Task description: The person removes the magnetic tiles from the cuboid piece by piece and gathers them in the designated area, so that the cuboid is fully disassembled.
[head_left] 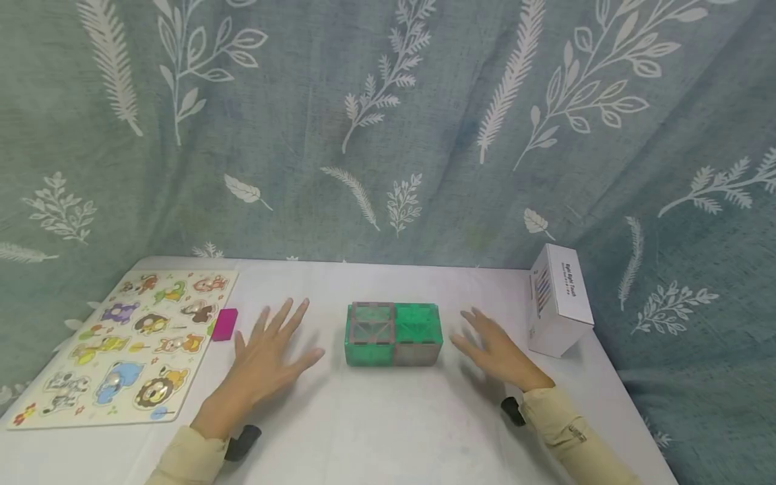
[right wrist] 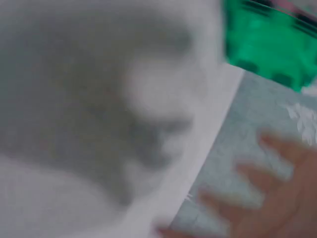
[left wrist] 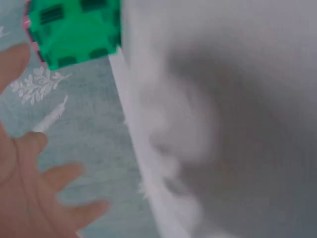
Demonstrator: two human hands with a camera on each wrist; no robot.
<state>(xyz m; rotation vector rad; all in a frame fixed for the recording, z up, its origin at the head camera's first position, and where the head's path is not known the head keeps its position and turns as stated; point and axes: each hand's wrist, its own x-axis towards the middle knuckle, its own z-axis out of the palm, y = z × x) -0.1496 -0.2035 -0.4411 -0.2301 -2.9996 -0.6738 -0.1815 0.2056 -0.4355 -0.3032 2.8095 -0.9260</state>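
A box-shaped block built of translucent green and pinkish magnetic tiles [head_left: 394,335] sits on the white table between the two hands. In the head view my left hand [head_left: 263,367] hovers to its left, fingers spread, touching nothing. To its right is my right hand [head_left: 497,350], fingers extended and apart from the tiles. The left wrist view shows a green tile side [left wrist: 81,32] near the top and the spread left hand [left wrist: 29,188] at the lower left. In the blurred right wrist view, a green side [right wrist: 270,44] is at the upper right and the right hand [right wrist: 272,198] below it.
An animal puzzle board [head_left: 130,347] lies at the left of the table [head_left: 388,431], with a magenta block [head_left: 225,325] by its right edge. A white box [head_left: 559,300] stands at the back right. Behind the table hangs a leaf-patterned curtain [head_left: 303,135].
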